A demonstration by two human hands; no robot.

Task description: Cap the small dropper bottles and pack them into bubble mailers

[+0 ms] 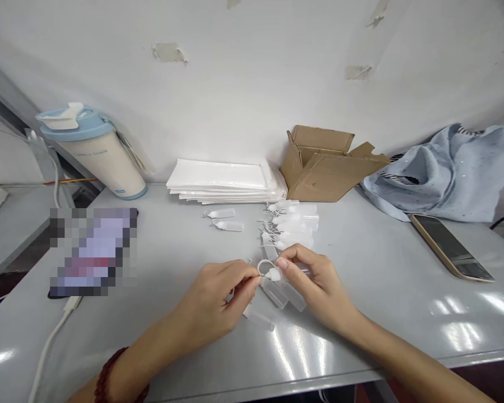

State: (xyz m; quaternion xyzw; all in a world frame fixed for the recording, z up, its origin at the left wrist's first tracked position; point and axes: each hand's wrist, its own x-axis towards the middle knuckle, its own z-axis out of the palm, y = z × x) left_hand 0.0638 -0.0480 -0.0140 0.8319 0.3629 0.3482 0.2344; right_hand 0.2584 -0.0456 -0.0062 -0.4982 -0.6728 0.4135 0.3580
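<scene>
My right hand (319, 282) is closed around a small translucent needle-tip bottle (274, 273), its white neck pointing left. My left hand (224, 294) pinches the end of a thin white looped strap (265, 262) at the tip of that bottle; the fingertips hide the very end. Beneath the hands lie more such bottles (273, 293), and another bottle (260, 319) rests nearer to me. Beyond my right hand is a pile of several similar bottles (294, 224) with their thin tips to the left. Two more, including a bottle (230, 225), lie apart to the left of the pile.
Along the wall stand a stack of white padded envelopes (218, 174) and an open cardboard box (331, 176). A cream and blue tumbler (96, 154) and a pixelated phone (96, 246) with a cable are at left. Blue cloth (445, 173) and a phone (451, 246) are at right.
</scene>
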